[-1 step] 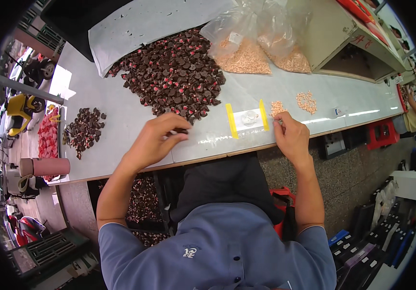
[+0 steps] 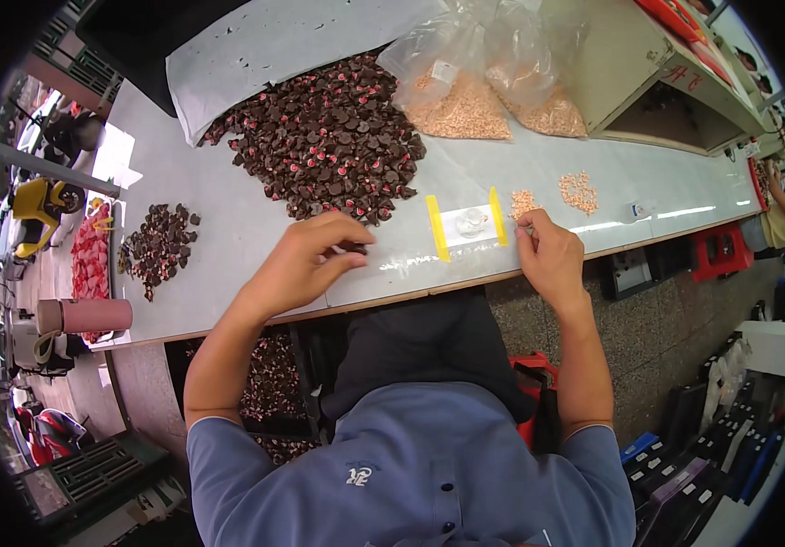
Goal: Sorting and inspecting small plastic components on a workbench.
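Left hand (image 2: 306, 260) pinched together on one dark cap-like part (image 2: 353, 246) at the near edge of the big pile (image 2: 324, 137). Right hand (image 2: 549, 255), fingers curled, grip unclear, by the small tan pellets (image 2: 524, 202). Parts look light, rigid; best pinched at rim.

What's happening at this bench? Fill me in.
A person sits at a long white bench. The left hand picks a dark piece at the edge of the big pile of dark and red parts. The right hand rests by a small heap of tan bits. Between the hands a clear fixture is taped down with yellow strips. Two bags of tan bits lie behind.
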The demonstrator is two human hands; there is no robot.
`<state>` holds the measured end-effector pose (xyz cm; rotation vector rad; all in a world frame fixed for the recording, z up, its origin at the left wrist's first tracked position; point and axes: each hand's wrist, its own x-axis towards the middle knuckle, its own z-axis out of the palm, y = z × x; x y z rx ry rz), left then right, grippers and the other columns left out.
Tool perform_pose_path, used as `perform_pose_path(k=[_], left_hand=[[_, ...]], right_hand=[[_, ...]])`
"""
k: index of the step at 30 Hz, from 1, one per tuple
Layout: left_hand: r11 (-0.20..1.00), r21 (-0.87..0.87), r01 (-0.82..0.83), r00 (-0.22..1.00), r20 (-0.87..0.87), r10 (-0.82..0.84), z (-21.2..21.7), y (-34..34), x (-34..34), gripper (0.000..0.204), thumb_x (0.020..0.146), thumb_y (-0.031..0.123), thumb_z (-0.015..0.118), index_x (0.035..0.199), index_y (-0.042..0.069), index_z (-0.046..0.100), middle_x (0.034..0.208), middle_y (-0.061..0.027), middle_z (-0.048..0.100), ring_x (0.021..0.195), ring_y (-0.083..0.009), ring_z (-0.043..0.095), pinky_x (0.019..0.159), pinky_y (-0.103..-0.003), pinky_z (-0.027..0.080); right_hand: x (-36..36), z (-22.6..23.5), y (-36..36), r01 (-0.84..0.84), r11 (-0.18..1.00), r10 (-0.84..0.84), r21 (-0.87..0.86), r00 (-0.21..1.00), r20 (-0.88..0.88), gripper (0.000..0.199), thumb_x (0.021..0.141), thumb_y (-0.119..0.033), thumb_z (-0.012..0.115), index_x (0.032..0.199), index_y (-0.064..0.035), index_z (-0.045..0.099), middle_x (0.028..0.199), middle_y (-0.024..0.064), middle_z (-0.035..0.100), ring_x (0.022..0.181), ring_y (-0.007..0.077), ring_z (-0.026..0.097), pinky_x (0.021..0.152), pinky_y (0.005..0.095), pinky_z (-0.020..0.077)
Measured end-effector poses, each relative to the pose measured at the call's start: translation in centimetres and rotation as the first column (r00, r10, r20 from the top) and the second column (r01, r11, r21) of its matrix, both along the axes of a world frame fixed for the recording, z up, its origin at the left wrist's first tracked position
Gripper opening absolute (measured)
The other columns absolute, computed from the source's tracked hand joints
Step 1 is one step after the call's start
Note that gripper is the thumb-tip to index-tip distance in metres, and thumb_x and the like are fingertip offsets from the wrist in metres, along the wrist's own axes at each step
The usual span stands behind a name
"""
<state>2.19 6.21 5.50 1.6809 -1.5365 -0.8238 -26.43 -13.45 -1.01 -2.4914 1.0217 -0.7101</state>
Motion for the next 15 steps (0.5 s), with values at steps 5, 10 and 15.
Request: perform_pose_path(k=[5, 10, 15], left_hand=[[0.952, 0.118, 0.283, 0.930, -0.278, -0.242, -1.9, -4.9, -0.3, 0.021, 0.085, -0.001, 0.069, 0.106, -0.001, 0.067, 0.099, -0.0080, 0.065, 0.088, -0.0151, 0.066, 0.072, -0.027, 0.056], [0.886, 0.225, 0.406, 0.746, -0.641, -0.179, -3.8, -6.3, -0.4, 0.022, 0.088, 0.005, 0.071, 0.106, -0.005, 0.066, 0.099, -0.0116, 0.068, 0.080, -0.0158, 0.069, 0.071, -0.026, 0.057], [0.890, 0.146, 0.433, 0.597, -0.786, -0.162, -6.8, -5.4, -1.4, 0.025, 0.089, 0.010, 0.071, 0.108, -0.004, 0.066, 0.097, -0.0130, 0.069, 0.087, -0.0190, 0.071, 0.076, -0.029, 0.058]], right_hand=[[0.4, 0.5, -0.9, 0.020, 0.998, -0.013, 0.067, 0.994, -0.112, 0.007, 0.084, -0.011, 0.066, 0.087, -0.0066, 0.062, 0.062, 0.0097, 0.061, 0.057, 0.0276, 0.063, 0.052, 0.0385, 0.0453], [1.5, 2.2, 0.4, 0.026, 0.966, -0.034, 0.258, 0.999, 0.026, 0.005, 0.085, -0.004, 0.063, 0.085, -0.0026, 0.058, 0.055, 0.0008, 0.048, 0.050, 0.0102, 0.045, 0.049, 0.0279, 0.0361], [3.5, 2.5, 5.4, -0.251, 0.900, 0.136, 0.357, 0.938, 0.318, 0.010, 0.086, -0.001, 0.063, 0.081, -0.0019, 0.055, 0.062, -0.0039, 0.045, 0.059, 0.0043, 0.040, 0.053, 0.0234, 0.0332]])
